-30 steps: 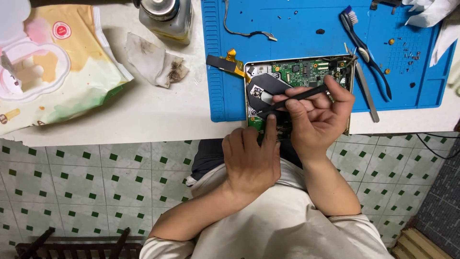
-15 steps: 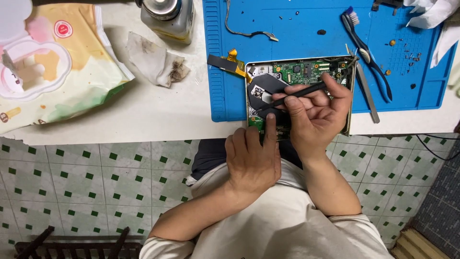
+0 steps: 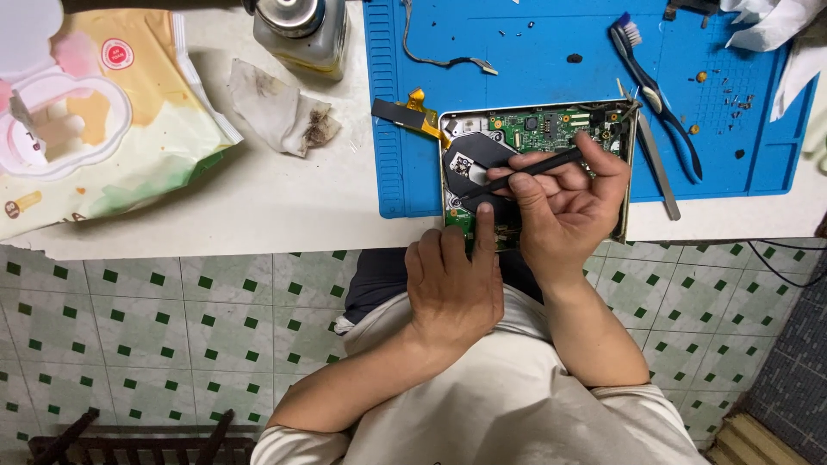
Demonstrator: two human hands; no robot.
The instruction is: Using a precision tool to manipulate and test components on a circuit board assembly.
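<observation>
Little moves since earlier | right hand [image 3: 564, 202] grips black tool [image 3: 527, 170] over circuit board [image 3: 551, 129] | left hand [image 3: 455, 280] open, finger presses board's near edge

Black tool [image 3: 530, 169]: slim rod, pinched in the right hand [image 3: 564, 207], lay slanted, tip down-left of the grip on the dark round part. Circuit board [image 3: 551, 129]: green, in a metal frame, lay flat under the grip. Left hand [image 3: 452, 280] pressed one fingertip on the board's near edge, just left of the grip.
</observation>
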